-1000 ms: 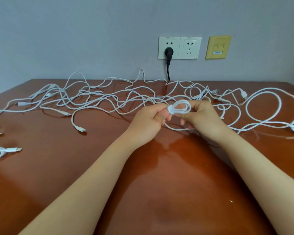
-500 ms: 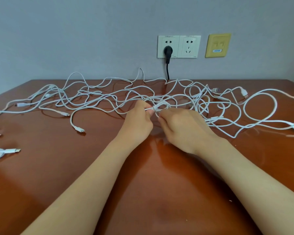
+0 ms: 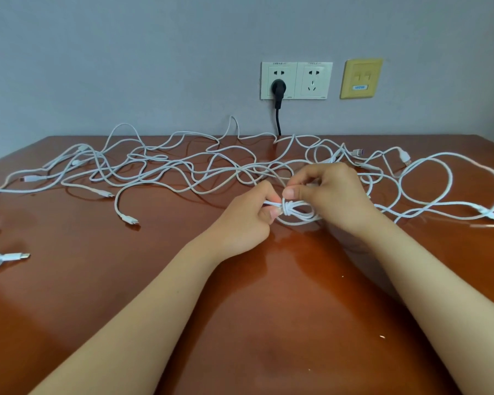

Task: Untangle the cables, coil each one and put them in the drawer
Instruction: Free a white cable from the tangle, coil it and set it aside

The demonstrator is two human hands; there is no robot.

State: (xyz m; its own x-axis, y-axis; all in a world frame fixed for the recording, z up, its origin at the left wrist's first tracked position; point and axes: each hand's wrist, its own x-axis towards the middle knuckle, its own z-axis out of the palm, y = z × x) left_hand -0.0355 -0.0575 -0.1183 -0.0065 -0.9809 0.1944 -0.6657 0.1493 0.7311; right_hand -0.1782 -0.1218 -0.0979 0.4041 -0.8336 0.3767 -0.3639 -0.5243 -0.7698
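Note:
Several white cables [image 3: 166,169] lie tangled across the far half of the brown table [image 3: 240,323]. A small white coil [image 3: 297,212], wrapped at one end, hangs between my hands just above the table. My left hand [image 3: 248,220] pinches its wrapped end. My right hand [image 3: 334,195] grips the loops from above, thumb at the wrap. A large white loop [image 3: 451,189] of cable lies to the right. No drawer is in view.
A coiled white cable [image 3: 0,259] lies at the left edge. On the wall behind the table are a double socket [image 3: 297,81] with a black plug [image 3: 277,89] and a yellow wall plate [image 3: 360,78]. The near half of the table shows only my forearms.
Both hands moved back toward me from the tangle, holding the small coil. The coil now has a wrap around one end and sits lower than a second ago.

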